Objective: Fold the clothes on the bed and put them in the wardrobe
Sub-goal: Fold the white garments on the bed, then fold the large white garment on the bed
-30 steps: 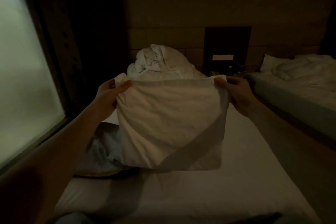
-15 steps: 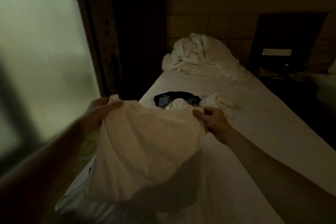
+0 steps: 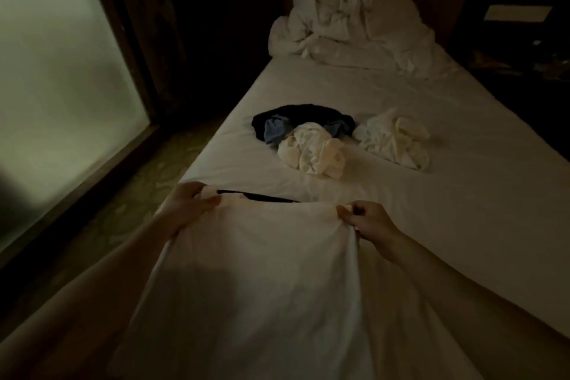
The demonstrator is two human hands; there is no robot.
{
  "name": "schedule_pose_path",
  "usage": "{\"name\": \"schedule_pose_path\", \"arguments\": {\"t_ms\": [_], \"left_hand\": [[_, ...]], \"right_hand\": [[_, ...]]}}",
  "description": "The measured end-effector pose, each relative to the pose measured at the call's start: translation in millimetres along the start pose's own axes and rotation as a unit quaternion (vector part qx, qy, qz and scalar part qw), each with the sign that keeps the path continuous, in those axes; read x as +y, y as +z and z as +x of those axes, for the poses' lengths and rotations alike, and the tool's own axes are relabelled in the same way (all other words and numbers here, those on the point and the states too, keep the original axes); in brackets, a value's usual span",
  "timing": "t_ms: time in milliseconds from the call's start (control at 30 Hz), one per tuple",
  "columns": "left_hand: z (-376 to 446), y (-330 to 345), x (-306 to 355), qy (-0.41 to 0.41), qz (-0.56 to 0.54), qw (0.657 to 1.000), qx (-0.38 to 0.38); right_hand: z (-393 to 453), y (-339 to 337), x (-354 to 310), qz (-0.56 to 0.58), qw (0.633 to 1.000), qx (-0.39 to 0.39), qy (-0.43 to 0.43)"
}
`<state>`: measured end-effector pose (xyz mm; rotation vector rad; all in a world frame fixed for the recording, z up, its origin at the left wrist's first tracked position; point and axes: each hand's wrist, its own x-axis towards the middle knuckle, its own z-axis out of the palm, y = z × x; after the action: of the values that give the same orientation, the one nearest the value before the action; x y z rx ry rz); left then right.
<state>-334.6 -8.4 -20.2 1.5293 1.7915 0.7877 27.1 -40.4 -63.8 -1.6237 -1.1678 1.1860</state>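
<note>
1. Bed (image 3: 462,194): stretches away beyond the fingers.
2. Shirt (image 3: 256,281): long axis runs from the fingers back toward the person, low over the bed's near end.
3. Left hand (image 3: 188,207) and right hand (image 3: 367,222) each pinch a far corner, level, equally near.

light: dim, you get only a pale glow from the frosted window (image 3: 55,95)
shadows: your forearms dark; far corners black
blur: soft, grainy
edges: wide-angle bend on bed (image 3: 462,194)
</note>
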Motion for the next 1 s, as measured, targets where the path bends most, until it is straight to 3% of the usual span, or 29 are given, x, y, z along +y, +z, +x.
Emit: {"name": "schedule_pose_path", "arguments": {"t_ms": [100,200,300,400,500,633,833,1000], "left_hand": [[-1.0,0.3,-2.5,0.024,0.024,0.999,0.007],[-8.1,3.6,4.3,0.079,0.154,0.984,0.040],[-23.4,10.5,23.1,0.149,0.313,0.934,0.082],[-45.5,26.4,51.6,0.208,0.387,0.895,0.081],[-72.4,54.0,80.1,0.239,0.399,0.883,0.061],[-107.8,103.9,113.4,0.272,0.425,0.863,0.036],[-123.7,161.0,148.8,0.299,0.414,0.859,0.036],[-95.1,188.4,168.5,0.278,0.382,0.881,0.038]], "right_hand": [[1.3,2.8,4.8,0.033,0.999,-0.009,0.022],[-7.2,0.2,-1.4,0.047,0.998,-0.009,0.028],[-24.3,-13.1,-10.1,0.041,0.999,0.015,0.022],[-44.7,-36.9,-14.5,-0.083,0.994,0.064,-0.022],[-70.7,-65.2,-18.5,-0.269,0.960,0.072,-0.041],[-105.8,-101.7,-19.9,-0.479,0.873,0.084,-0.045],[-120.6,-141.7,-24.7,-0.530,0.841,0.097,-0.057],[-80.3,-148.2,-34.7,-0.544,0.831,0.086,-0.076]]}}
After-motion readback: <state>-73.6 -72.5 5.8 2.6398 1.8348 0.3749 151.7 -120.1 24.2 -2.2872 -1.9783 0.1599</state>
